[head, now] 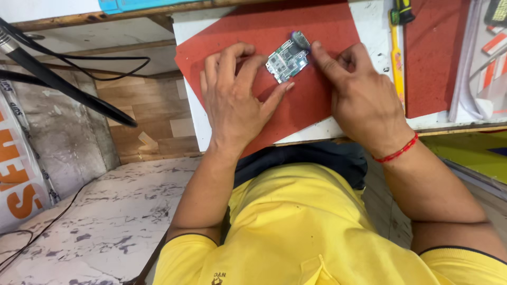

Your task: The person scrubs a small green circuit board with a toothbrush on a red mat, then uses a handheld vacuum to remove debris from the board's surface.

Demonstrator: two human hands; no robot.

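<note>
A small silver-green circuit board [288, 57] lies tilted on a red mat [311, 100] on the white workbench. My left hand [235, 97] rests flat on the mat, with its fingertips and thumb touching the board's left and lower edges. My right hand [355, 92] presses its index fingertip against the board's right edge, and a red thread bracelet [396, 152] circles its wrist. Both hands steady the board between them.
A yellow-handled tool [397, 53] lies to the right of the mat, beside a second red mat [433, 47]. Black cables [68, 87] hang at the left over a marbled floor. Papers lie at the far right edge.
</note>
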